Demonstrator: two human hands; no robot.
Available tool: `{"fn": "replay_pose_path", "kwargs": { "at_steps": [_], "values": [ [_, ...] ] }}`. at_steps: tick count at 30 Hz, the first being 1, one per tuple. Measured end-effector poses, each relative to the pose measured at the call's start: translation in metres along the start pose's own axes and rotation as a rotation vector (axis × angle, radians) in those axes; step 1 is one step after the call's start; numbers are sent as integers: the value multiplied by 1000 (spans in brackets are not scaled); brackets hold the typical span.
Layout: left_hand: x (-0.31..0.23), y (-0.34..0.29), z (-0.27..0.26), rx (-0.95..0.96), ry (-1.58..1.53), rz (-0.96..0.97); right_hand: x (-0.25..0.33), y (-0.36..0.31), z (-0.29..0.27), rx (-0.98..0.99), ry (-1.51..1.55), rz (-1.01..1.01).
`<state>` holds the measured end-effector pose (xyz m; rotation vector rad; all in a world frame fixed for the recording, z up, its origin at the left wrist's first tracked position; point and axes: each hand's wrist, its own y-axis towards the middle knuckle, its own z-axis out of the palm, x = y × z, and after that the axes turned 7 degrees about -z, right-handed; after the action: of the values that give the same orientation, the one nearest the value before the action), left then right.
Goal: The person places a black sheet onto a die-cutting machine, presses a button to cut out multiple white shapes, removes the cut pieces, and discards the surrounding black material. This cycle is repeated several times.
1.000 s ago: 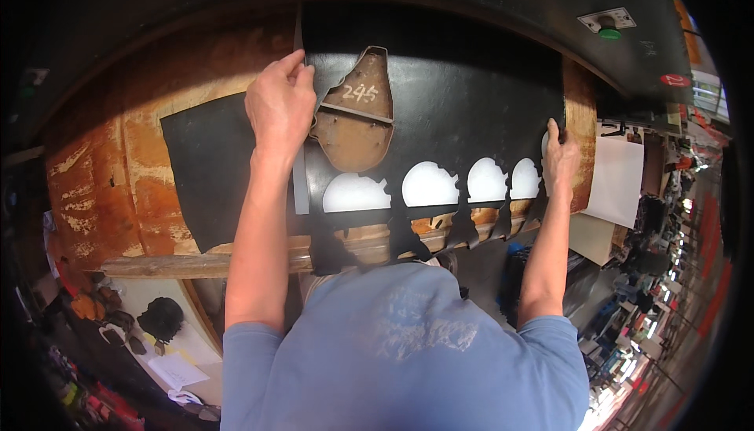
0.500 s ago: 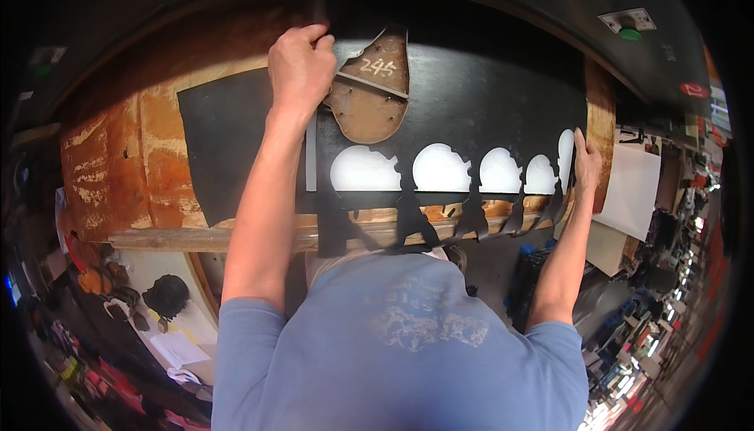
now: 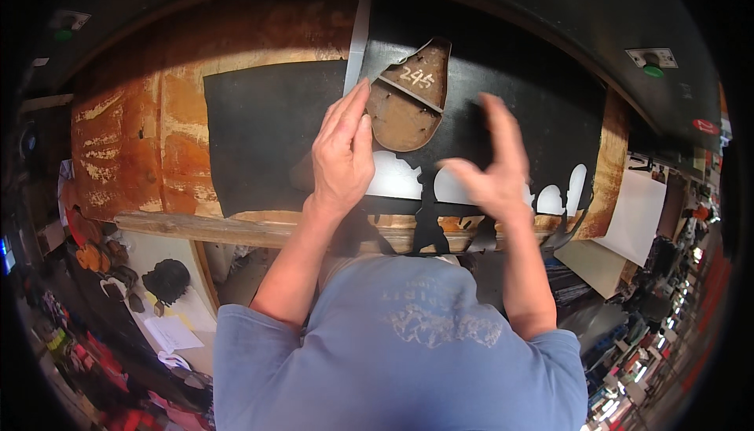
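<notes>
A rusty brown steel cutting die (image 3: 404, 122) with a crossbar and chalk marks lies on a black sheet of material (image 3: 526, 101). My left hand (image 3: 343, 148) is just left of the die, fingers stretched out and held together, with nothing seen in it. It is open; whether it touches the die's edge I cannot tell. To the die's right my right hand (image 3: 499, 164) hovers over the sheet, blurred, thumb and fingers apart, empty. Along the sheet's near edge run several rounded cut-outs showing white (image 3: 397, 176), partly hidden by my hands. Narrow black strips (image 3: 428, 231) hang between them.
A second black piece (image 3: 275, 133) lies at left on the worn brown board (image 3: 118, 148). A pale strip (image 3: 358, 42) runs between the two sheets. Overhead, a dark machine beam carries a green button (image 3: 653, 71). White sheets (image 3: 635, 211) stand at right.
My left hand has come down from the strip's far end to beside the die. My right hand has left the sheet's right edge and swung inward, opening. The whole view has shifted slightly.
</notes>
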<state>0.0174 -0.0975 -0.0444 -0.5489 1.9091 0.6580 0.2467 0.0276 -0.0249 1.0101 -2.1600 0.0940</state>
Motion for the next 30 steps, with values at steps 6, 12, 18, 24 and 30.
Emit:
{"fn": "replay_pose_path", "kwargs": {
  "at_steps": [6, 12, 18, 24, 30],
  "values": [
    [5, 2, 0, -63, -80, -47, 19, 44, 45, -40, 28, -236],
    [2, 1, 2, -68, -135, -97, 0, 49, 34, 27, 124, -180],
    [1, 4, 3, -83, -159, -60, -1, 49, 33, 51, 116, -176],
    [3, 4, 3, -82, -105, -24, 0, 53, 33, 38, 123, -238],
    [-18, -33, -23, -102, 18, -55, 4, 31, 19, -68, 128, -262]
  ]
}}
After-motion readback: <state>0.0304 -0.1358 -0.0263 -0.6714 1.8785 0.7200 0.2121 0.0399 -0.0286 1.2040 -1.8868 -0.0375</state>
